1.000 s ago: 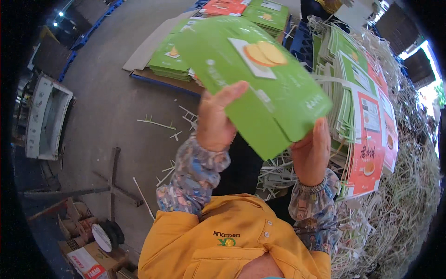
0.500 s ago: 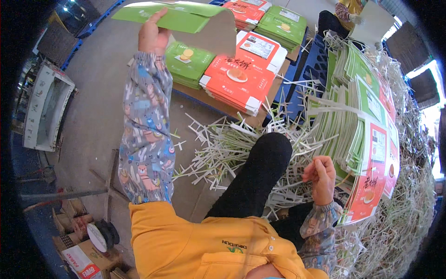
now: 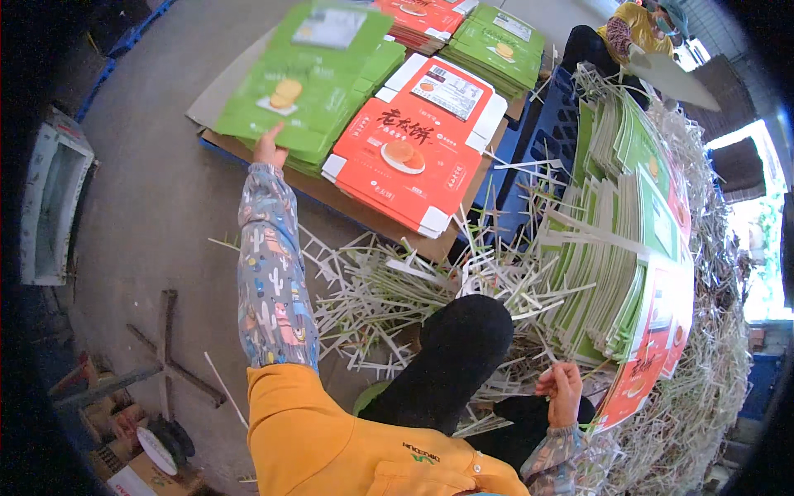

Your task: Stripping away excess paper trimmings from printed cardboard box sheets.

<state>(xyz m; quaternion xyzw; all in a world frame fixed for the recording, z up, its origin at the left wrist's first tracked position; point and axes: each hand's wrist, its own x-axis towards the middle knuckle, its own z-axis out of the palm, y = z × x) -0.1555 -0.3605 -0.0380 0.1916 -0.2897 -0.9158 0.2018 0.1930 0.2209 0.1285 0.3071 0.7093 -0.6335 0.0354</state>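
Grasping, left hand (image 3: 271,147), head view: thumb side lies on the near edge of a flat green cardboard carton blank (image 3: 310,78) printed with round yellow cakes and a pale label panel; fingers beneath are hidden. Blank is slightly blurred and lies over a stack of matching green cardboard blanks (image 3: 368,89), skewed to it; cannot tell whether the two touch throughout.

Right hand (image 3: 562,388): low, fingers curled, thumb against them; cannot tell whether anything is pinched between. Position: near the person's black-trousered knee (image 3: 467,331) and just beside a leaning row of green-and-white cardboard blanks (image 3: 595,248), which has an orange-red printed blank (image 3: 641,380) at its near end.

Surroundings: stack of orange-red cardboard blanks with white corner flaps (image 3: 418,149) stands right of the green stack, both over a brown cardboard sheet (image 3: 438,244). Blue slatted pallet (image 3: 529,198) shows farther right. White and green paper strips (image 3: 372,298) lie tangled on the grey floor (image 3: 165,215). Upper right: a co-worker in a yellow top (image 3: 633,29) holds a pale sheet (image 3: 674,81)
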